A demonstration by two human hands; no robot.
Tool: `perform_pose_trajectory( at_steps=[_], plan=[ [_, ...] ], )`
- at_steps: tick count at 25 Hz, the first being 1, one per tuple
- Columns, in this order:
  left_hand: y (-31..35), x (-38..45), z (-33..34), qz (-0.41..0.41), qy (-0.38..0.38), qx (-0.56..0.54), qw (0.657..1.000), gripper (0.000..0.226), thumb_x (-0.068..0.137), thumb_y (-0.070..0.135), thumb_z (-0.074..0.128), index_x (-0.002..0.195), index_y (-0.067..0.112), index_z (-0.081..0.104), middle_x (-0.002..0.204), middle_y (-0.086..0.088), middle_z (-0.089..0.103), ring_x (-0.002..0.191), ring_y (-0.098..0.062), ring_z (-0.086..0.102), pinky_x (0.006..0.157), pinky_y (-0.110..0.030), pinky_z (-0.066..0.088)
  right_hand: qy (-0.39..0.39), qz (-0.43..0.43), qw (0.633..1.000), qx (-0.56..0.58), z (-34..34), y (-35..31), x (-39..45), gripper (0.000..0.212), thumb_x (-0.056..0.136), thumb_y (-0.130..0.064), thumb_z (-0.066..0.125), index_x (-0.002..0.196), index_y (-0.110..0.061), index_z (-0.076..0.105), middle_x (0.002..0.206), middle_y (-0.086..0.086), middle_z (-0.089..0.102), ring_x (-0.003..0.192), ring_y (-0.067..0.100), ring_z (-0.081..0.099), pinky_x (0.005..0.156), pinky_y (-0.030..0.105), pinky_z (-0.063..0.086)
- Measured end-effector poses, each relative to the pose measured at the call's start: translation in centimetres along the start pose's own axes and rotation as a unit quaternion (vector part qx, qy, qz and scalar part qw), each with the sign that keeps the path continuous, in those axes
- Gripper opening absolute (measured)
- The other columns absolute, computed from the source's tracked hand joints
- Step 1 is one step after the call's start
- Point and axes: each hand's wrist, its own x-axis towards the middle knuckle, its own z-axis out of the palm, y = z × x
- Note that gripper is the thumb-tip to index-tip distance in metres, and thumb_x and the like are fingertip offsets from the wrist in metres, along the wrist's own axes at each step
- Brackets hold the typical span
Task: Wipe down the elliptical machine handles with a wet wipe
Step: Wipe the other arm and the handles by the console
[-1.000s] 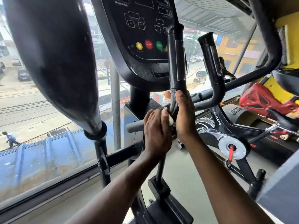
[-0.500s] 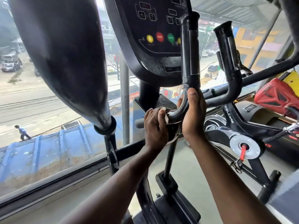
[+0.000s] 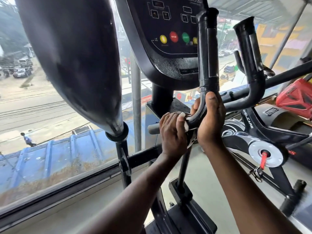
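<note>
wipe (image 3: pixel 185 124) under left hand (image 3: pixel 172 134)

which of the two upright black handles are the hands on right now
The nearer handle, in front of the console; both hands grip its lower bend. The farther handle stands untouched.

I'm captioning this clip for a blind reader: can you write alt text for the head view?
The left hand presses a white wet wipe onto the curved base of an elliptical's black handle, while the right hand grips the bend above it. The console with coloured buttons sits behind; a street shows through the window.
</note>
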Motion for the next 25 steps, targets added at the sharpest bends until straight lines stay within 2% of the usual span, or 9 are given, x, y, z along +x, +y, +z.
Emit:
perform_pose_trajectory(
  at_steps=[2, 7, 8, 12, 15, 18, 21, 23, 25],
  plan=[
    [-3.4, -0.1, -0.9, -0.039, 0.017, 0.026, 0.999, 0.039, 0.098, 0.019, 0.033, 0.085, 0.004, 0.068, 0.090, -0.007, 0.070, 0.090, -0.020, 0.061, 0.087, -0.038, 0.046, -0.003, 0.007, 1.000, -0.009, -0.1, -0.1, 0.0, 0.031, 0.084, -0.041, 0.049, 0.078, -0.012, 0.045, 0.056, -0.003, 0.048, 0.049, 0.016, 0.043, 0.050, 0.027, 0.039],
    [-8.9, 0.2, -4.0, -0.311, -0.015, 0.078, 0.947, 0.041, 0.099, 0.023, 0.031, 0.094, 0.013, 0.070, 0.095, -0.004, 0.067, 0.098, -0.030, 0.061, 0.071, -0.025, 0.035, 0.003, 0.010, 1.000, -0.019, 0.0, -0.2, -0.1, 0.031, 0.083, -0.043, 0.050, 0.080, -0.013, 0.048, 0.058, 0.002, 0.046, 0.050, 0.016, 0.044, 0.051, 0.029, 0.038],
    [-8.0, 0.6, -3.8, -0.313, -0.022, 0.053, 0.948, 0.038, 0.098, 0.022, 0.034, 0.093, 0.015, 0.071, 0.095, -0.001, 0.067, 0.099, -0.029, 0.061, 0.073, -0.026, 0.037, 0.001, 0.010, 1.000, -0.018, 0.0, -0.2, -0.1, 0.030, 0.083, -0.043, 0.050, 0.080, -0.014, 0.048, 0.058, 0.002, 0.046, 0.051, 0.017, 0.044, 0.051, 0.030, 0.038],
    [-1.9, -1.1, -0.7, -0.125, -0.003, -0.001, 0.992, 0.034, 0.101, 0.025, 0.038, 0.092, 0.012, 0.068, 0.101, 0.003, 0.068, 0.107, -0.014, 0.059, 0.097, -0.039, 0.043, -0.001, 0.004, 1.000, -0.022, -0.1, -0.1, -0.1, 0.029, 0.084, -0.043, 0.049, 0.078, -0.014, 0.047, 0.057, -0.004, 0.050, 0.051, 0.015, 0.046, 0.053, 0.031, 0.038],
    [-4.1, -1.1, -0.6, -0.066, 0.025, -0.002, 0.998, 0.037, 0.100, 0.017, 0.034, 0.094, 0.005, 0.068, 0.103, 0.000, 0.068, 0.111, -0.007, 0.056, 0.101, -0.038, 0.041, -0.005, 0.005, 1.000, -0.023, -0.1, -0.1, 0.0, 0.032, 0.084, -0.043, 0.048, 0.081, -0.011, 0.045, 0.057, -0.005, 0.050, 0.051, 0.014, 0.046, 0.051, 0.030, 0.038],
    [-7.7, -0.9, -2.0, -0.138, 0.038, 0.030, 0.989, 0.039, 0.097, 0.020, 0.030, 0.089, 0.009, 0.067, 0.093, 0.000, 0.066, 0.096, -0.017, 0.060, 0.089, -0.032, 0.047, -0.009, 0.002, 1.000, -0.023, -0.3, 0.0, -0.1, 0.029, 0.084, -0.043, 0.048, 0.081, -0.014, 0.046, 0.058, -0.005, 0.050, 0.051, 0.013, 0.047, 0.052, 0.029, 0.039],
    [-10.8, 0.3, -3.7, -0.336, 0.007, -0.031, 0.941, 0.042, 0.096, 0.019, 0.031, 0.082, 0.017, 0.071, 0.086, 0.003, 0.068, 0.091, -0.021, 0.062, 0.073, -0.012, 0.044, -0.006, 0.007, 1.000, -0.010, -0.1, -0.1, -0.1, 0.029, 0.084, -0.043, 0.049, 0.081, -0.014, 0.046, 0.060, -0.001, 0.047, 0.052, 0.014, 0.046, 0.052, 0.027, 0.039],
    [-11.1, 1.3, -3.8, -0.426, 0.002, -0.070, 0.902, 0.039, 0.091, 0.022, 0.039, 0.070, 0.022, 0.072, 0.077, 0.008, 0.069, 0.086, -0.019, 0.062, 0.073, -0.021, 0.045, -0.006, 0.006, 1.000, -0.005, -0.1, -0.1, -0.1, 0.029, 0.084, -0.042, 0.049, 0.082, -0.013, 0.046, 0.061, 0.002, 0.045, 0.052, 0.015, 0.044, 0.052, 0.027, 0.039],
    [-9.2, 1.1, -3.2, -0.374, 0.009, -0.040, 0.926, 0.034, 0.087, 0.027, 0.043, 0.060, 0.019, 0.063, 0.065, 0.009, 0.058, 0.071, -0.010, 0.053, 0.069, -0.030, 0.040, -0.010, -0.001, 1.000, -0.003, -0.1, -0.1, 0.0, 0.028, 0.084, -0.041, 0.049, 0.080, -0.014, 0.045, 0.060, 0.000, 0.046, 0.052, 0.015, 0.044, 0.051, 0.028, 0.038]
  ],
)
